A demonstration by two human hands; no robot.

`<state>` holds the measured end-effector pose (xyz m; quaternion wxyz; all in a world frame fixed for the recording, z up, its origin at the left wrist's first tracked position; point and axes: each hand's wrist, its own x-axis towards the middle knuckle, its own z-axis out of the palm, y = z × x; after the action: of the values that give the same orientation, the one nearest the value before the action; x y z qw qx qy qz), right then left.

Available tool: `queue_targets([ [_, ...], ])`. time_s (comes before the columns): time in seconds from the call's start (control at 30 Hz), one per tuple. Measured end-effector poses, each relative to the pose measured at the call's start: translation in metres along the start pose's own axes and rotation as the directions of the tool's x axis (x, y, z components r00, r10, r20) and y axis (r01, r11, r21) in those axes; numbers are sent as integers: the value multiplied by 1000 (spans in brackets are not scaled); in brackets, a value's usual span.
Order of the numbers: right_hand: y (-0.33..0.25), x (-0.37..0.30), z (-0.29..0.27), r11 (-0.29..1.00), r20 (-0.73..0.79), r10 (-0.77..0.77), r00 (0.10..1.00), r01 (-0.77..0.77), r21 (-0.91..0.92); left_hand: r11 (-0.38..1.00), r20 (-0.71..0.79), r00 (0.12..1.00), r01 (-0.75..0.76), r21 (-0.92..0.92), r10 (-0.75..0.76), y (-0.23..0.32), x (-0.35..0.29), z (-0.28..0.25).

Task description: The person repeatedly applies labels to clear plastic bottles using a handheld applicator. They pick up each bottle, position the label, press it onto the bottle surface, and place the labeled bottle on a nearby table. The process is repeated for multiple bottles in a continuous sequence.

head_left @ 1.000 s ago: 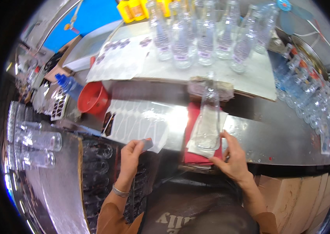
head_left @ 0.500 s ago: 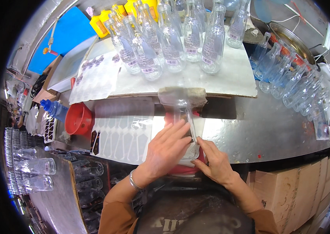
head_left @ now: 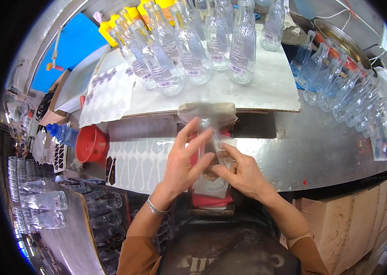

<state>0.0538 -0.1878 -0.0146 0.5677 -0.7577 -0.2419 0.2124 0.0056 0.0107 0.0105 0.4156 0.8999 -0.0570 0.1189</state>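
Note:
A clear glass bottle (head_left: 210,137) lies on its side on a red pad (head_left: 212,200) at the metal counter's (head_left: 312,146) front edge, neck pointing away from me against a padded rest (head_left: 207,112). My left hand (head_left: 185,162) lies over the bottle's left side, fingers spread and pressed on the glass. My right hand (head_left: 243,173) touches the bottle's right side, thumb and fingertips on a label there. A white cloth (head_left: 212,185) lies under the bottle's base.
Several labelled glass bottles (head_left: 189,50) stand on a white board (head_left: 267,85) behind. More bottles (head_left: 349,98) lie at the right. A label sheet (head_left: 141,158) and a red funnel (head_left: 90,144) sit at the left, crated bottles (head_left: 42,201) lower left, cardboard boxes (head_left: 340,220) lower right.
My left hand came from the label sheet onto the bottle. Both hands now press on the lying bottle. The view has tilted slightly.

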Motion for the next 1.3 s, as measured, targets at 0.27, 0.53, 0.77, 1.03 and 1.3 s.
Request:
queue_targets([
  [0.27,7,-2,4,999,-30,-28,999,29,29,1000,3,1000,-1,13,1,-2,0,4],
  [0.53,7,-1,4,999,-39,-50,998,50,1,999,-23,999,-33,24,33,-5,-1,6],
  [0.77,16,-13,-3,975,41,105,994,-111,194,728,138,945,317,-608,-296,4,-36,14],
  [1.03,4,-20,-2,984,48,105,993,-111,139,584,239,926,371,-722,-293,7,-52,21],
  [1.3,6,-18,3,978,16,109,994,-110,176,535,191,931,338,-774,-312,-2,-55,26],
])
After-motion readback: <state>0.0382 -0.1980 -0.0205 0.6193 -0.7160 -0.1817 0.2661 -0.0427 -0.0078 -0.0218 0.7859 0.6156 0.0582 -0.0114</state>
